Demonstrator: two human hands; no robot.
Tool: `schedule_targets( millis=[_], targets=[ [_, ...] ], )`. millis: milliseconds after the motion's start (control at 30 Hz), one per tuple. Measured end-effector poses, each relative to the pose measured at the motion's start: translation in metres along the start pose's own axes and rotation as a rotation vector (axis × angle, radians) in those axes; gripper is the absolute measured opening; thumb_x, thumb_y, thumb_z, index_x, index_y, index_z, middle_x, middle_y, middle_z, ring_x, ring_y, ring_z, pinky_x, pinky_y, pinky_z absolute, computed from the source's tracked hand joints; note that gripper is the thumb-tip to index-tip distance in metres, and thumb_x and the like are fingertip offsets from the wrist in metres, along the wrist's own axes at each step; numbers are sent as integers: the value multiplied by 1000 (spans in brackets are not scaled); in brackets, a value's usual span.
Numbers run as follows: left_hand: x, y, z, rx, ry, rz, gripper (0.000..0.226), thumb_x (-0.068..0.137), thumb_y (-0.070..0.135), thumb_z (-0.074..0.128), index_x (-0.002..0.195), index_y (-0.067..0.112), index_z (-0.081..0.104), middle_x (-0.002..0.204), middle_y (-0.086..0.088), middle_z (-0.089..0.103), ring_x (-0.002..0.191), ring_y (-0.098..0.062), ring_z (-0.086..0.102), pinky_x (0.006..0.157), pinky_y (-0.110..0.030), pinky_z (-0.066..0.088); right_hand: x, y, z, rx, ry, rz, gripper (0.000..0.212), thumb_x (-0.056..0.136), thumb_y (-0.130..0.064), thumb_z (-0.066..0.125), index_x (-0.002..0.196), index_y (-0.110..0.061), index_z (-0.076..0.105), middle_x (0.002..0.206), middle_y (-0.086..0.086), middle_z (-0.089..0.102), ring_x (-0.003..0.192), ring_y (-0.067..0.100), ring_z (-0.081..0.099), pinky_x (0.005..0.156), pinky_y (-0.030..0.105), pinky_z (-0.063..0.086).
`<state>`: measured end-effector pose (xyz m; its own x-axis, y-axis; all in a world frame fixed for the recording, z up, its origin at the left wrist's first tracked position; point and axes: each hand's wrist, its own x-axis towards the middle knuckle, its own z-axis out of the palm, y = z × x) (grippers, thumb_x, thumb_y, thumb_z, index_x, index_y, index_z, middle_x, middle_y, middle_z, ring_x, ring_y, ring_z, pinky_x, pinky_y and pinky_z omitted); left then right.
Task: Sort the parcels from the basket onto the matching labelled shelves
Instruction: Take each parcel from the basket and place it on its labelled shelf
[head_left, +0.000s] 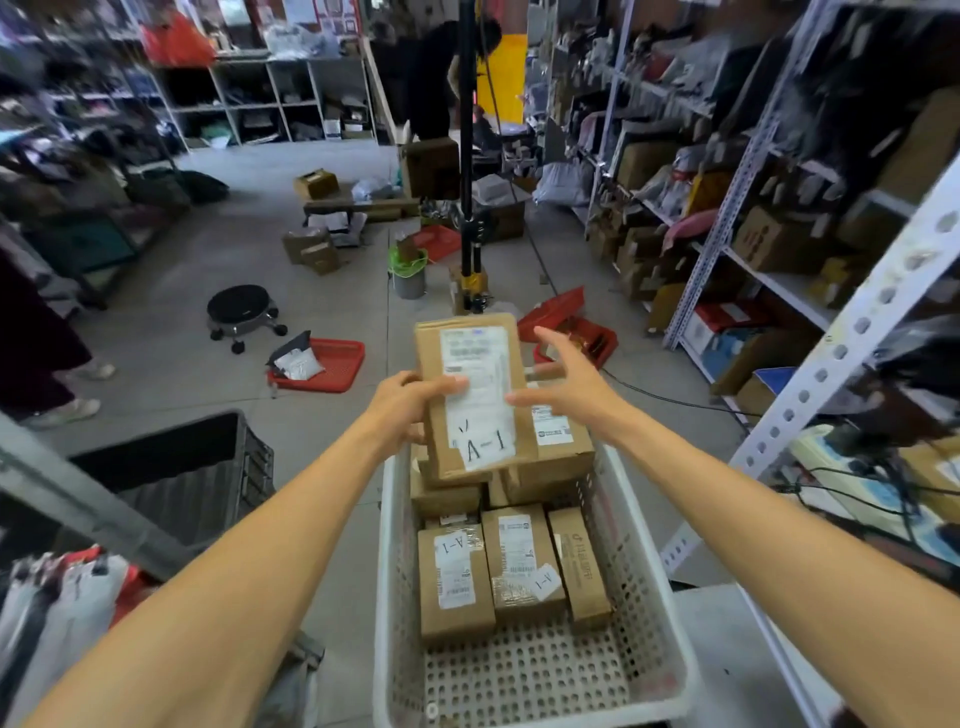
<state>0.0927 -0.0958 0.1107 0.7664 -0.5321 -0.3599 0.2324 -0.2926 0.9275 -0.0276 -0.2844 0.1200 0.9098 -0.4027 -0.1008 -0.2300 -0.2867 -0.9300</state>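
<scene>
A white perforated basket stands low in the middle and holds several brown cardboard parcels, some marked A-1. My left hand grips the left edge of one brown parcel with a white label reading A-1, holding it above the far end of the basket. Just right of that parcel, my right hand has its fingers spread, and I cannot tell whether it touches the box. Metal shelves packed with parcels line the right side.
A black crate sits left of the basket. Red trays, loose boxes, a black wheeled stool and a tripod pole lie on the grey floor ahead. Someone's legs stand at the left; another person is far back.
</scene>
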Motion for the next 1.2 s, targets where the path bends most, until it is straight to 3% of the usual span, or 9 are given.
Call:
schedule_targets(
  millis=[133, 233, 400, 533, 633, 733, 867, 1033, 1200],
  targets=[
    [-8, 5, 11, -70, -57, -35, 43, 80, 39, 71, 115, 17, 63, 101, -3, 74, 96, -26, 69, 78, -42, 56, -9, 14, 16, 137, -193, -54, 118, 70, -18, 85, 152, -41, 3, 142, -11, 45, 122, 8, 53, 95, 31, 51],
    [-16, 8, 17, -19, -77, -28, 45, 80, 41, 70, 118, 18, 61, 104, -2, 73, 98, -24, 68, 85, -46, 55, -8, 20, 20, 266, -165, -43, 115, 72, -10, 82, 153, -38, 5, 139, -4, 52, 118, 13, 60, 97, 43, 51],
    [-38, 7, 19, 50, -13, -21, 63, 75, 57, 65, 129, 26, 51, 122, 4, 62, 105, -18, 61, 94, -42, 47, -13, 21, 23, 336, -105, 18, 101, 84, -8, 70, 151, -40, 2, 140, -1, 51, 114, 16, 61, 94, 40, 53],
    [-57, -1, 13, 68, 52, -76, 37, 89, 49, 56, 118, 30, 47, 129, -2, 53, 118, -24, 53, 86, -36, 42, -19, 20, 22, 273, -105, -16, 96, 92, -13, 62, 150, -39, -10, 148, -3, 43, 121, 18, 57, 102, 44, 47],
    [-68, -8, 4, 112, 84, -76, 44, 93, 45, 51, 131, 23, 46, 133, -4, 51, 117, -25, 51, 95, -41, 39, -34, 16, 22, 205, -114, -58, 94, 94, -19, 59, 148, -42, -14, 150, -3, 39, 123, 17, 55, 104, 48, 45],
    [-80, -11, -5, 157, 50, -68, 37, 94, 40, 52, 126, 22, 48, 125, -3, 54, 111, -22, 52, 94, -40, 39, -57, 13, 25, 184, -45, -78, 92, 95, -21, 57, 148, -42, -15, 146, -10, 41, 123, 16, 55, 104, 45, 45],
    [-89, -8, -14, 251, -5, 17, 39, 90, 16, 58, 128, 16, 53, 122, -6, 59, 106, -19, 54, 79, -28, 44, -87, 5, 24, 172, 34, -112, 91, 95, -20, 58, 152, -36, -11, 142, -14, 39, 118, 6, 54, 88, 18, 50],
    [-102, -13, -15, 424, -57, 190, 48, 84, 10, 66, 130, 10, 51, 116, -5, 61, 93, -11, 59, 65, -18, 44, -144, -9, 31, 171, 207, -84, 93, 79, -32, 69, 148, -51, 9, 145, -8, 47, 124, 14, 55, 104, 47, 44],
    [-139, -36, -1, 698, -257, 307, 53, 80, 12, 68, 129, 10, 47, 111, -5, 60, 100, -17, 58, 83, -27, 49, -214, 0, 53, 63, 373, -59, 92, 88, -21, 66, 149, -50, 4, 128, -27, 51, 119, 10, 55, 102, 40, 46]
  ],
)
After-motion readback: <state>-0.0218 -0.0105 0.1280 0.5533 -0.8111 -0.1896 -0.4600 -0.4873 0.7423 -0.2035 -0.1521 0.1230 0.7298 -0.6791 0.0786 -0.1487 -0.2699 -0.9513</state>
